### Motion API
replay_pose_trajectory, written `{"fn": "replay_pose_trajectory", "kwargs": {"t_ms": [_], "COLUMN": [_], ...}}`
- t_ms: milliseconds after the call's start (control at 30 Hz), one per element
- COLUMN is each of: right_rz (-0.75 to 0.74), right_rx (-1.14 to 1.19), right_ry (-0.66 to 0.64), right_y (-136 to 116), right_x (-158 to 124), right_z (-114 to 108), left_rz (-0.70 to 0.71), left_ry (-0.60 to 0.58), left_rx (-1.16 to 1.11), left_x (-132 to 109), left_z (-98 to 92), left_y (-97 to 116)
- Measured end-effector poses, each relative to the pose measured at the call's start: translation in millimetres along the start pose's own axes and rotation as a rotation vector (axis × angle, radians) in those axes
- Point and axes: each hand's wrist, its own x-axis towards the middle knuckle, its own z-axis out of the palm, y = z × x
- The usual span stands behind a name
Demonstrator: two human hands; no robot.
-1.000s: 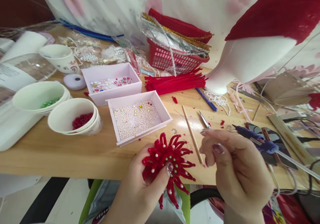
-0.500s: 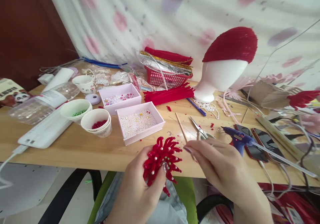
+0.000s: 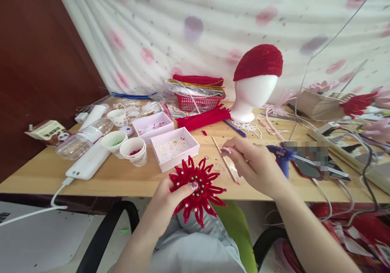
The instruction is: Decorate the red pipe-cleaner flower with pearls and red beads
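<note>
My left hand (image 3: pixel 164 204) grips a red fuzzy flower (image 3: pixel 210 189) over the table's front edge, its thumb pressed on the centre. Small white beads dot the petals, and green ones ring the middle. My right hand (image 3: pixel 254 165) is raised to the right of the flower, apart from it, with thumb and fingertips pinched together. Whatever that pinch may hold is too small to make out. Beside those fingertips a thin wooden stick (image 3: pixel 224 161) lies on the table. The scissors seen earlier are mostly hidden behind my right hand.
Left of centre stand a box of white beads (image 3: pixel 158 165), a second bead box (image 3: pixel 146 137) and paper cups (image 3: pixel 140 159). A blue glue gun (image 3: pixel 282 155) lies at right near phones and cables. Behind are red stems (image 3: pixel 202 118), a basket (image 3: pixel 198 102) and a white head form (image 3: pixel 254 90).
The camera view has shifted. The flower has turned to face upward more, showing its full ring of petals. My right hand, still pinched, is higher and now covers the scissors.
</note>
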Motion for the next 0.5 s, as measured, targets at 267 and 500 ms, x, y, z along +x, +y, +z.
{"fn": "replay_pose_trajectory", "kwargs": {"t_ms": [267, 500], "right_rz": [0.088, 0.188], "right_rx": [-0.517, -0.599], "right_ry": [-0.021, 0.202], "right_y": [44.0, 82.0], "right_x": [8.9, -8.9], "right_z": [-32.1, -52.9], "left_rz": [0.003, 0.116], "left_ry": [0.059, 0.041], "left_rx": [-0.136, -0.189], "left_x": [-10.7, -18.8], "left_z": [-4.8, -13.1], "left_y": [15.6, 18.1]}}
